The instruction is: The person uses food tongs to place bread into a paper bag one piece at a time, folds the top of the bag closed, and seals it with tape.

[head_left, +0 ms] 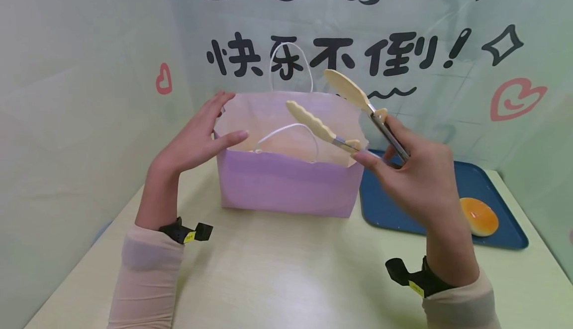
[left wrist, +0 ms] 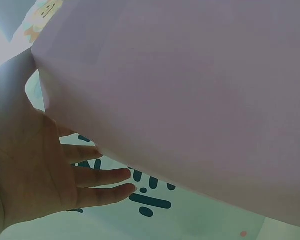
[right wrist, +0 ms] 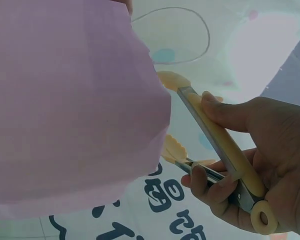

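Note:
A purple paper bag (head_left: 291, 184) with white string handles stands on the table, its mouth open. At its left side is my left hand (head_left: 197, 137), fingers straight along the outside and thumb reaching over the mouth. The left wrist view shows these fingers (left wrist: 102, 175) spread beside the bag wall. My right hand (head_left: 418, 169) grips a pair of food tongs (head_left: 389, 132) with cream-coloured tips and metal arms. The tong tips are spread apart in front of the bag's upper right part, with nothing between them. In the right wrist view, thumb and fingers wrap the tongs (right wrist: 222, 145).
A blue tray (head_left: 488, 182) lies right of the bag, partly hidden by my right hand and forearm. On it rests a round golden bun (head_left: 479, 217). The pale table (head_left: 277, 269) meets a printed backdrop (head_left: 470, 135) behind the bag.

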